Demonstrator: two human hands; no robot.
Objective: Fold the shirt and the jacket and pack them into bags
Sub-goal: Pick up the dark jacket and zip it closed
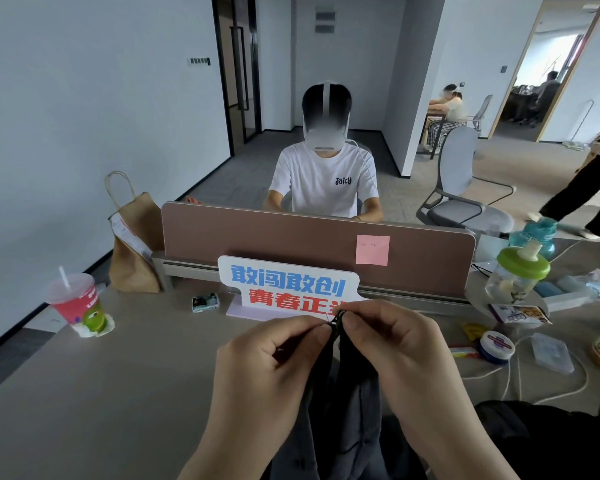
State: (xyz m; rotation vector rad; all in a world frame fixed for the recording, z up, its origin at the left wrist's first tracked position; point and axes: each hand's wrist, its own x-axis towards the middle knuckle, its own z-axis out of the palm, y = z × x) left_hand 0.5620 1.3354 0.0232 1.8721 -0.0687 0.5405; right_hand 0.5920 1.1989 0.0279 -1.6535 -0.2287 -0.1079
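Above the surface (pixel 125 393), near the body | left hand (pixel 274 355) and right hand (pixel 392 344) pinched together on the dark garment (pixel 347 403), which hangs down | step: likely matching edges for folding | next: lay it flat, no bag needed yet.

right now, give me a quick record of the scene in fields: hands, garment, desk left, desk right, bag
left hand: fingers pinching the top edge of the dark garment
right hand: pinching the same edge, right beside the left
dark garment: held up, hanging down toward the person, not folded
desk left: pink drink cup with straw
desk right: green-lidded bottle, round blue-and-white tin, white cables
bag: brown paper bag upright beside the divider, far left
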